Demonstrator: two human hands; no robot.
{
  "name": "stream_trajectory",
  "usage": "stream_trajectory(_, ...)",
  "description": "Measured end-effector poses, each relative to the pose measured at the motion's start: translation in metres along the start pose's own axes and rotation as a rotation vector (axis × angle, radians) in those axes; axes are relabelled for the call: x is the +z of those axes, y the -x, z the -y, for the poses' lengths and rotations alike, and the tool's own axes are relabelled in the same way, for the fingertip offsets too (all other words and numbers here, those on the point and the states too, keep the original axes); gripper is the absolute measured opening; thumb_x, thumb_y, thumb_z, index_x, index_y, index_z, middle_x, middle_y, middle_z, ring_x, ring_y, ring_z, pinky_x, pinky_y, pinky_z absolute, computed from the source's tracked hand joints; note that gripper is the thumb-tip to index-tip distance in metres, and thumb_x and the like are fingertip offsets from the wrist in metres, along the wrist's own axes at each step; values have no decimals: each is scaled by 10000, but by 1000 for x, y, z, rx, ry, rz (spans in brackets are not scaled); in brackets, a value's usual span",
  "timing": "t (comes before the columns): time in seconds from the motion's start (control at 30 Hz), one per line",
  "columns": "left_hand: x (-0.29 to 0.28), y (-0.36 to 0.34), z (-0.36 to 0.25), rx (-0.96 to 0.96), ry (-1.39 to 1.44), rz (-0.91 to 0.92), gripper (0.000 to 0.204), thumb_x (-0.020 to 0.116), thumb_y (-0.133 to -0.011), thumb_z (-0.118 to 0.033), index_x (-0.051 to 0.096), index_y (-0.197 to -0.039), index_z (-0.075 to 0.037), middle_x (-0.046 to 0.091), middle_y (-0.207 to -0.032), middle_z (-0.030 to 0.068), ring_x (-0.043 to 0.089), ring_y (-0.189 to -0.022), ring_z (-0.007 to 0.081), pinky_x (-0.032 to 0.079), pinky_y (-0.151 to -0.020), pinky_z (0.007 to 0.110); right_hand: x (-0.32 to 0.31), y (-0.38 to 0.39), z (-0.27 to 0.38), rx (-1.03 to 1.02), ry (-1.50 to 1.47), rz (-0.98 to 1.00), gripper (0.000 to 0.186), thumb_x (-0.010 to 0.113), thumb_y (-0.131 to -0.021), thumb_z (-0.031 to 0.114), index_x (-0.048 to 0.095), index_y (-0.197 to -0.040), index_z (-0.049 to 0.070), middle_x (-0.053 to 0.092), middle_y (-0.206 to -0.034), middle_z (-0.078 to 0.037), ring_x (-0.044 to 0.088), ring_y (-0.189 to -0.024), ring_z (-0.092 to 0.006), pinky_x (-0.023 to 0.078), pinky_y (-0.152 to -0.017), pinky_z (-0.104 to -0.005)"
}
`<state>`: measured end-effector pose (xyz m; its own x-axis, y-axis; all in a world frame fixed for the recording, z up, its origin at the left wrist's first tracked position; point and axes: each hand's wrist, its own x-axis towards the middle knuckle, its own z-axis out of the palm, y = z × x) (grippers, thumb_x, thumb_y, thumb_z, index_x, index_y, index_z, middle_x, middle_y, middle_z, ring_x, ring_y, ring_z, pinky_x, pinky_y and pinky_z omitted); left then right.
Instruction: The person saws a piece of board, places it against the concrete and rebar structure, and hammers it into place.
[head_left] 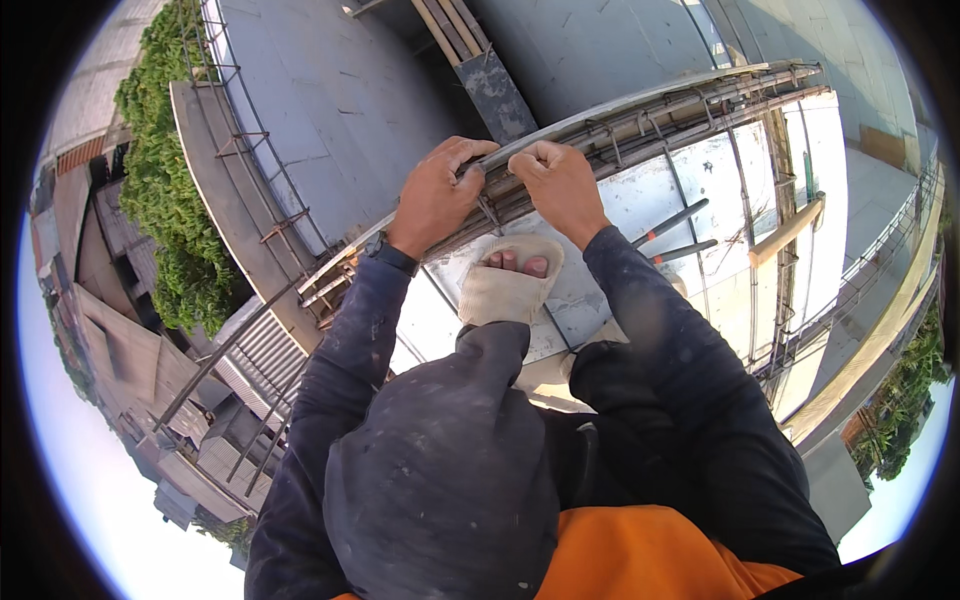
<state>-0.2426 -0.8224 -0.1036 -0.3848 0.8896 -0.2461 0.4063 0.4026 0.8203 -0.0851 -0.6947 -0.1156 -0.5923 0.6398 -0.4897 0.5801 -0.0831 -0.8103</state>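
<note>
My left hand [437, 195] is closed at the long board edge beside a bundle of steel reinforcing bars [640, 135], its thumb and forefinger curled. Just to the right, my right hand [562, 190] is also closed, fingers bent in a pinch over the same bars. Anything between the fingers of either hand is too small or hidden to make out. A pair of black tool handles [675, 222] with orange bands lies right of my right forearm. Farther right rests a tool with a wooden handle [787, 232], probably a hammer.
My foot in a beige slipper [512, 278] stands on pale panels [640, 185] crossed by thin bars. Beyond the board edge lies a dark recess with a grey beam [495, 95]. A rebar cage [265, 170] runs along the left edge; rooftops [120, 330] and trees show far below.
</note>
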Motion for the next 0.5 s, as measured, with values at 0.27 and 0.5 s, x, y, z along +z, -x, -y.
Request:
stream_trajectory(0.27,4,-2,7,-114,85,-15,326,600,-958,-117,722,-1239,-3,733,-1194,146,723,-997,238,562,-916,359,23,7,-16,-51,-199,-135,266,671,-973,233,743,-935,-20,695,-761,-114,617,-700,-185,509,-697,-376)
stream_trajectory(0.5,2,-6,9,-83,61,0,323,595,-951,-101,722,-1227,10,723,-1205,149,727,-978,229,572,-909,358,39,14,-13,-33,-265,-196,214,677,-994,182,747,-965,-18,680,-748,-61,586,-704,-129,496,-676,-345)
